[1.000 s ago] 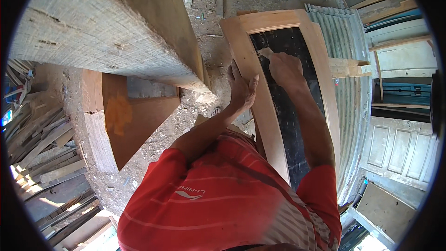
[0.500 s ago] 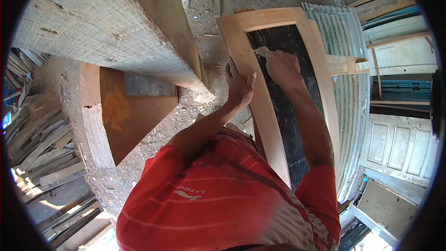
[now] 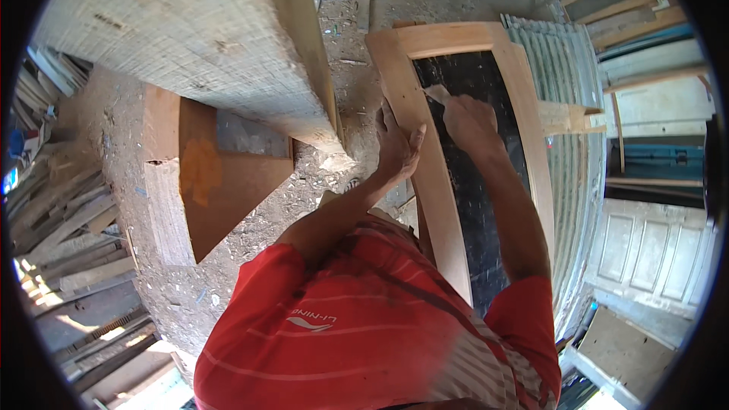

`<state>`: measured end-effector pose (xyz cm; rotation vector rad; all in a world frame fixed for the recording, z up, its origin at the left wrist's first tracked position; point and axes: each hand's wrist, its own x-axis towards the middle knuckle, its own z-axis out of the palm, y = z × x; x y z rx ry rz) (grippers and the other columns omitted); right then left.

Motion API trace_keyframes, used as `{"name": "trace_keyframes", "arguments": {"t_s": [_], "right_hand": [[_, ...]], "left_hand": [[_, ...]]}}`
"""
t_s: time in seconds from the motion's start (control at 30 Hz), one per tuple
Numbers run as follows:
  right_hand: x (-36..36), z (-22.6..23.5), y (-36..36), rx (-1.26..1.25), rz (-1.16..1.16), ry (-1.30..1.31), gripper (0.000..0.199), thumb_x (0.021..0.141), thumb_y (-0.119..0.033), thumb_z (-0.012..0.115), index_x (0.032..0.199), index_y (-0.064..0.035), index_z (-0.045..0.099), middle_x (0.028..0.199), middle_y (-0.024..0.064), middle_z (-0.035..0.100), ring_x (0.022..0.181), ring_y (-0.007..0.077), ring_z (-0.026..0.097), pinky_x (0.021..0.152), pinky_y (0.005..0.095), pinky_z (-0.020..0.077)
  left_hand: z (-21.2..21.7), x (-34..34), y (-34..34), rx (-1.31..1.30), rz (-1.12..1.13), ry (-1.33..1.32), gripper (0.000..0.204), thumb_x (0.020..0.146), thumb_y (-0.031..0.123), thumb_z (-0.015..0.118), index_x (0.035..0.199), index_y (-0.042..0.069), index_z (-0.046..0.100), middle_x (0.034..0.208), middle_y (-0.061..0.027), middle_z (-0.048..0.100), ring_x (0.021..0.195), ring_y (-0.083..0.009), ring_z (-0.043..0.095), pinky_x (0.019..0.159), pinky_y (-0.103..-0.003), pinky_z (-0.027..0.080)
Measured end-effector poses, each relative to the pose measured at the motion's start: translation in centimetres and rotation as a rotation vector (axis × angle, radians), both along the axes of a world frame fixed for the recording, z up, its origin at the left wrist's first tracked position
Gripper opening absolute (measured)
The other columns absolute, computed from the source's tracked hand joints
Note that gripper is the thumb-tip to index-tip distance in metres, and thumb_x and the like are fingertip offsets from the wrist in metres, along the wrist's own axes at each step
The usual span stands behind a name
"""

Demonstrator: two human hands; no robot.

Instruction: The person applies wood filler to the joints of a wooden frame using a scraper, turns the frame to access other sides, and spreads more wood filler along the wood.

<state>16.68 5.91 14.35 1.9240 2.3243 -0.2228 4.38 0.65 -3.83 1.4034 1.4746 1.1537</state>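
A pale wooden frame [image 3: 433,159] with a dark inset panel [image 3: 474,205] slants away in front of me. My left hand [image 3: 399,152] grips its left side rail, thumb on the face and fingers along the outer edge. Over the panel, my right hand [image 3: 471,121] is closed round a small pale flat piece with a pointed corner [image 3: 437,93], perhaps a scraper; its kind cannot be made out for certain. That corner reaches the inner edge of the left rail, near a small dark mark.
A thick rough timber beam [image 3: 220,45] looms close at upper left. Below it stands a brown wooden box-like piece [image 3: 235,197]. Corrugated sheets [image 3: 566,205] lie right of the frame. Wood scraps [image 3: 68,220] are heaped at far left, and a panelled white door [image 3: 645,250] stands at right.
The whole view has shifted slightly, so the frame and beam sit a little lower and farther right. Both hands keep nearly the same places on the frame; the pale piece's corner stays at the rail.
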Motion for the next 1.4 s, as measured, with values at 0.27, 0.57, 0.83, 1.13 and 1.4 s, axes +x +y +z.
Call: {"name": "trace_keyframes", "arguments": {"t_s": [0.27,0.57,0.83,1.13,1.4], "right_hand": [[0.6,-2.9,0.4,-0.022,-0.047,-0.089,0.047,0.099,-0.009,0.045,0.141,-0.0202,0.062,0.098,0.0259,0.074,0.094,0.0422,0.074,0.085,0.0529,0.0576],[0.2,-2.0,0.5,0.029,-0.174,-0.001,0.049,0.1,-0.012,0.044,0.144,-0.0233,0.062,0.102,0.0256,0.074,0.098,0.0434,0.073,0.089,0.0525,0.0576],[0.7,-1.2,2.4,-0.007,-0.093,-0.008,0.043,0.098,-0.01,0.047,0.133,-0.0205,0.07,0.101,0.0252,0.075,0.097,0.0404,0.075,0.087,0.051,0.0589],[-1.3,-0.7,3.5,0.044,-0.037,0.039,0.032,0.097,-0.011,0.05,0.116,-0.0053,0.074,0.101,0.0234,0.076,0.096,0.04,0.075,0.087,0.0502,0.059],[-1.7,-1.0,4.6,-0.008,0.0,-0.098,0.029,0.1,-0.013,0.049,0.111,-0.0018,0.073,0.1,0.021,0.077,0.096,0.0372,0.076,0.085,0.0485,0.06]], "left_hand": [[1.3,-0.5,0.7,0.005,0.0,-0.004,0.103,0.097,0.035,0.073,0.162,-0.006,0.005,0.158,-0.0377,0.018,0.143,-0.0547,0.029,0.119,-0.059,0.029],[0.9,-0.5,0.4,0.006,-0.006,0.118,0.101,0.098,0.032,0.071,0.162,-0.008,0.004,0.157,-0.0379,0.017,0.143,-0.0543,0.029,0.12,-0.057,0.03],[1.9,-0.2,0.0,-0.028,-0.018,0.067,0.101,0.097,0.03,0.072,0.162,-0.008,0.004,0.159,-0.0367,0.015,0.145,-0.0522,0.026,0.12,-0.055,0.03],[2.6,-0.3,0.6,-0.066,0.002,-0.005,0.098,0.098,0.027,0.072,0.163,-0.003,0.005,0.158,-0.0363,0.018,0.145,-0.052,0.027,0.119,-0.057,0.031],[1.9,-0.3,-0.5,-0.05,-0.004,0.032,0.099,0.097,0.028,0.073,0.163,-0.004,0.006,0.159,-0.0363,0.017,0.144,-0.0519,0.028,0.119,-0.056,0.032]]}}
